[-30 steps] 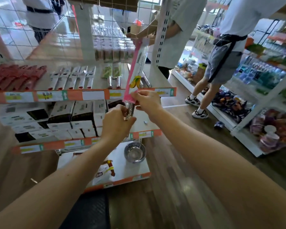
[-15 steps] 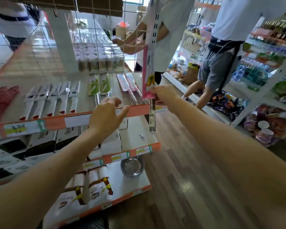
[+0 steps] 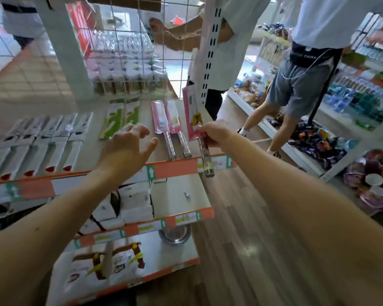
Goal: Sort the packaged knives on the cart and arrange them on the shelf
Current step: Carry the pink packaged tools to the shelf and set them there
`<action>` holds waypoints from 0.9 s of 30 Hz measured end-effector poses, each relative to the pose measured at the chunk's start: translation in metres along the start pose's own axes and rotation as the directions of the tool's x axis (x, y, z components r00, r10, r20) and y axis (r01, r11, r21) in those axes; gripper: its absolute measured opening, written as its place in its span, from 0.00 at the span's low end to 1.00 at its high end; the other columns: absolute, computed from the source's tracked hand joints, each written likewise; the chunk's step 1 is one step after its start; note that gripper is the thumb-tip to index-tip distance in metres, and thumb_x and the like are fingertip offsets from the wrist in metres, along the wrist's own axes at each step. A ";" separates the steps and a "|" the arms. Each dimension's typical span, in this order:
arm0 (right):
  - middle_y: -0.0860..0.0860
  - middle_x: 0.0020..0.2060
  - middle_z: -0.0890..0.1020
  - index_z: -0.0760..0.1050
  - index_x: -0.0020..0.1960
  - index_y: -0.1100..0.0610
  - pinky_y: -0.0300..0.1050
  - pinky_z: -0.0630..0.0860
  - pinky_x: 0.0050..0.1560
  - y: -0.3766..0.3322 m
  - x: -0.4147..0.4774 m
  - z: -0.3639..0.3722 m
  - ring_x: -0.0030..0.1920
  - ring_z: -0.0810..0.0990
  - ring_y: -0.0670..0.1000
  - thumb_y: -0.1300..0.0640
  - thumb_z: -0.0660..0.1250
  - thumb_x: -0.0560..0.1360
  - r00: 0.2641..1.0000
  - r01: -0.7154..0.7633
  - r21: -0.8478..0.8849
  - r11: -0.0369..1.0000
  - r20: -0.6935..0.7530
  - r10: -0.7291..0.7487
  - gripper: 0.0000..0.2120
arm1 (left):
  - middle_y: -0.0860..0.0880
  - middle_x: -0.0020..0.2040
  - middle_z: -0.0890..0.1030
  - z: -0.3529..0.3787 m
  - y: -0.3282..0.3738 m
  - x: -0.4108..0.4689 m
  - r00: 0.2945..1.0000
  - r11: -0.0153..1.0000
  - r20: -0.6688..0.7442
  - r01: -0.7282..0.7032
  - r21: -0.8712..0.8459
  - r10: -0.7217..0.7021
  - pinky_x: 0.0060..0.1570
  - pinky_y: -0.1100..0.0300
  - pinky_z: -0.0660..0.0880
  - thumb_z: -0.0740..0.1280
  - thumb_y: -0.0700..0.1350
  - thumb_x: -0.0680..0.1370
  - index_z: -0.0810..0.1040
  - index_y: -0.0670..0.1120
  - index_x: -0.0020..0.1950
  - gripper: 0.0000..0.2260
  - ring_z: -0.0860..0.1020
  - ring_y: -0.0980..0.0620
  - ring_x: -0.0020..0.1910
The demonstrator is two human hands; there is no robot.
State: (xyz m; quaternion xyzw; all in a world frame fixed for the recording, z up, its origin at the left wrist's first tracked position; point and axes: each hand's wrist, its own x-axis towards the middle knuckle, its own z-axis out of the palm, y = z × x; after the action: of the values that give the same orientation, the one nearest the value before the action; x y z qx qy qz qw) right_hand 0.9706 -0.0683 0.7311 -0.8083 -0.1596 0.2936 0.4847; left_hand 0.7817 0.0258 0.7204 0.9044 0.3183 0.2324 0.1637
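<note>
Shop shelf [image 3: 175, 167]: 2 pink knives [image 3: 167, 120] lie parallel. Right hand [image 3: 217, 133] pinches 3rd pink knife [image 3: 192, 113] beside them, likely colour-grouping; left hand [image 3: 125, 149] fingers [image 3: 138, 129] spread, empty.

Pink-packaged knife [image 3: 191, 111] — tilted (handle down) at shelf [image 3: 175, 167].

Bright, blurred, seemingly edge-warped daylight

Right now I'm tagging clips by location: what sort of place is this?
Probably a small shop or supermarket: tiered shelves with orange price-label strips, rows of identical packaged knives laid side by side, and bottled drinks stocked across the aisle.
</note>
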 end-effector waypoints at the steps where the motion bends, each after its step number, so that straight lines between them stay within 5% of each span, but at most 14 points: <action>1: 0.53 0.34 0.75 0.74 0.43 0.61 0.40 0.76 0.37 -0.001 0.006 0.000 0.34 0.75 0.48 0.61 0.68 0.74 1.000 -0.005 0.015 1.000 0.027 0.005 0.04 | 0.45 0.60 0.77 0.002 0.002 0.004 1.000 1.000 -0.002 0.017 -0.003 -0.017 0.48 0.57 0.70 0.62 0.54 0.78 0.74 0.45 0.61 0.17 0.77 0.46 0.53; 4: 0.52 0.33 0.74 0.74 0.41 0.59 0.36 0.74 0.30 -0.003 0.023 0.003 0.31 0.74 0.46 0.63 0.65 0.75 0.996 0.003 0.024 1.000 0.090 -0.005 0.04 | 0.45 0.59 0.77 0.007 0.008 0.014 0.999 0.999 -0.030 0.041 0.012 -0.041 0.49 0.56 0.70 0.62 0.53 0.77 0.75 0.44 0.60 0.16 0.78 0.46 0.52; 9: 0.53 0.32 0.75 0.72 0.37 0.59 0.41 0.76 0.36 -0.006 0.049 0.009 0.31 0.75 0.48 0.63 0.66 0.75 0.992 -0.018 -0.035 0.999 0.127 0.023 0.09 | 0.43 0.57 0.79 0.013 0.005 0.029 0.998 1.000 -0.062 0.013 -0.006 -0.013 0.46 0.58 0.71 0.64 0.51 0.77 0.76 0.42 0.58 0.15 0.79 0.45 0.50; 16: 0.51 0.30 0.73 0.70 0.35 0.57 0.36 0.70 0.28 -0.006 0.067 0.010 0.30 0.73 0.46 0.59 0.67 0.74 0.997 -0.012 -0.214 0.977 0.074 0.028 0.11 | 0.43 0.55 0.80 0.018 0.001 0.041 0.997 1.000 -0.072 -0.022 -0.009 0.022 0.42 0.61 0.70 0.64 0.51 0.77 0.76 0.41 0.58 0.16 0.79 0.46 0.48; 27: 0.53 0.38 0.78 0.80 0.52 0.64 0.38 0.74 0.38 -0.005 0.085 0.017 0.36 0.74 0.47 0.50 0.67 0.75 0.996 0.084 -0.322 0.943 0.043 -0.074 0.16 | 0.43 0.55 0.80 0.030 -0.002 0.049 0.998 1.000 -0.064 -0.027 0.006 0.027 0.41 0.60 0.69 0.63 0.52 0.77 0.76 0.41 0.57 0.16 0.80 0.46 0.49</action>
State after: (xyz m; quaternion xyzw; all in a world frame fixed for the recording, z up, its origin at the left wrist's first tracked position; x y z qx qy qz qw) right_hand 1.0263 -0.0084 0.7022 -0.8652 -0.2451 0.2559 0.3547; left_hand 0.8300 0.0547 0.7102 0.9011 0.3116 0.2626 0.1481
